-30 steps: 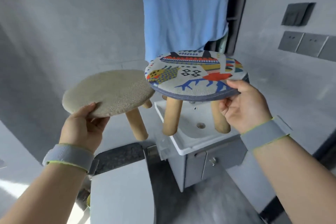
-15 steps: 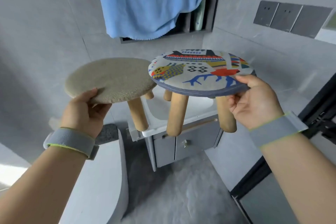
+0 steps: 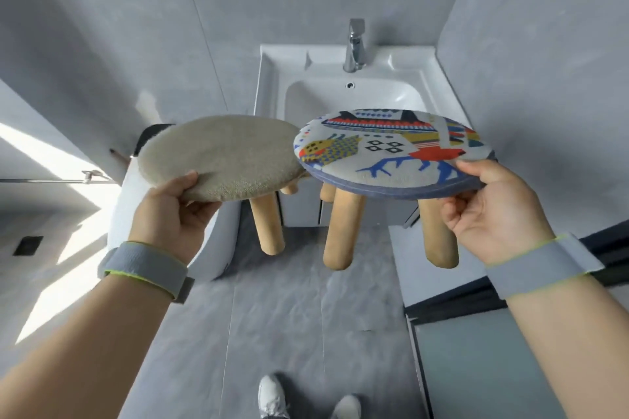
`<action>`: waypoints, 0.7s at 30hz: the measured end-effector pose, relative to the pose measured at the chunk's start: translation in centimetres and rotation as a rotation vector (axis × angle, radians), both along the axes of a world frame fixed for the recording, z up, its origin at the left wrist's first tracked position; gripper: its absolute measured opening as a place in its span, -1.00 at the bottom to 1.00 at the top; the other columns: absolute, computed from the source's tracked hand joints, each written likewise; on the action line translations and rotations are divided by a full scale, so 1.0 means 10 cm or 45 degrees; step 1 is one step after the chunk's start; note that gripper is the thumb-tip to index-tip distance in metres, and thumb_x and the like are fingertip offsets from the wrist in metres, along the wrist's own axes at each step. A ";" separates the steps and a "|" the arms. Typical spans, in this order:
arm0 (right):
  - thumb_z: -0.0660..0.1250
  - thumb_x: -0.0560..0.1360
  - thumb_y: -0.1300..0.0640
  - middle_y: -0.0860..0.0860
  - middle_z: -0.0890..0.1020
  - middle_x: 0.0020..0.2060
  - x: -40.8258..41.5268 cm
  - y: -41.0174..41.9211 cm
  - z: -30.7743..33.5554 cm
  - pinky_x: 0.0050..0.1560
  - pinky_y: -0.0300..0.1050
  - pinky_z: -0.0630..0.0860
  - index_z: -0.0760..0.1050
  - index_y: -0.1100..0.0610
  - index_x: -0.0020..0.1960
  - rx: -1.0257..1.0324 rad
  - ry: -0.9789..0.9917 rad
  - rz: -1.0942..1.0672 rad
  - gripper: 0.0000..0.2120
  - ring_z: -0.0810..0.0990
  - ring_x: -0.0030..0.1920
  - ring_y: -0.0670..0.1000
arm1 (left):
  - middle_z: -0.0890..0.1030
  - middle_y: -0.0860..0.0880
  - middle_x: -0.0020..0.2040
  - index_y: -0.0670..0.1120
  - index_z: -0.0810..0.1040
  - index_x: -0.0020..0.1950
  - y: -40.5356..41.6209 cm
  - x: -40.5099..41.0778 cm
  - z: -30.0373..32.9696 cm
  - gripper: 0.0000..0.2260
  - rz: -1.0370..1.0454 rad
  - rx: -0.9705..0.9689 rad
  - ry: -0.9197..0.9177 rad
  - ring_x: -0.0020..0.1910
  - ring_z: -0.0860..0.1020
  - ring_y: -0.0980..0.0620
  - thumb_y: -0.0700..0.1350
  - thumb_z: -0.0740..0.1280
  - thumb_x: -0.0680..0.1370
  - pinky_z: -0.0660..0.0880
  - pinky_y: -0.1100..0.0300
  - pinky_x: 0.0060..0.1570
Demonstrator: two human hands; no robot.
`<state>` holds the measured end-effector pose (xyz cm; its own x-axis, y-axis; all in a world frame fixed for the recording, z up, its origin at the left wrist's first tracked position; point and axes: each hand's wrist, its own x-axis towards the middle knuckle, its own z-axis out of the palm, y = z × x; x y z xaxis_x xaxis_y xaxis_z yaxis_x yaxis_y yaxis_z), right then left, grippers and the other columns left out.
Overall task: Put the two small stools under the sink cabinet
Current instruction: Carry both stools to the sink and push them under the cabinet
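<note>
Holding both stools (image 3: 224,153) (image 3: 391,150) upright, legs down, w/ hands (image 3: 170,214) (image 3: 490,211).

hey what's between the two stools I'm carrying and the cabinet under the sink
Nothing: the head view shows only air and bare grey floor between the beige stool, patterned stool and sink cabinet.

No legible text, label, brand, number or sign appears on any surface in view. The patterned stool (image 3: 391,146), pinched at its rim under the thumb of the right hand (image 3: 490,211), carries only pictorial print: coloured shapes, diamonds and a blue branching figure, with no lettering. The beige stool (image 3: 221,153), gripped at its near edge by the fingers of the left hand (image 3: 170,211), is plain fabric, and both grey wristbands (image 3: 143,265) below the hands are unmarked.
</note>
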<state>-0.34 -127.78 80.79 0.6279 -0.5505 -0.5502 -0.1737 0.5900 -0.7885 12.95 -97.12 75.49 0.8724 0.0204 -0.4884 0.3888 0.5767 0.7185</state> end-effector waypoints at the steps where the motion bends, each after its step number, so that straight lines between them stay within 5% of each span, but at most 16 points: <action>1: 0.34 0.47 0.15 0.01 0.58 -0.33 0.00 -0.01 -0.05 -0.52 -0.34 0.41 0.51 0.10 -0.12 0.000 0.020 -0.003 -0.97 0.53 -0.51 -0.08 | 0.67 -0.01 -0.39 -0.13 0.51 -0.07 0.00 -0.02 -0.06 -0.91 0.000 0.001 0.018 -0.40 0.67 0.07 -0.30 0.26 0.56 0.60 0.21 -0.37; 21: 0.31 0.48 0.16 -0.04 0.60 -0.53 0.27 -0.13 -2.45 -0.54 -0.35 0.41 0.49 0.09 -0.16 0.098 0.437 0.058 -0.95 0.50 -0.55 -0.10 | 0.62 -0.07 -0.14 -0.11 0.51 0.04 -0.28 -0.02 -2.57 -0.85 -0.007 0.206 0.373 -0.24 0.64 -0.01 -0.31 0.26 0.55 0.63 0.11 -0.30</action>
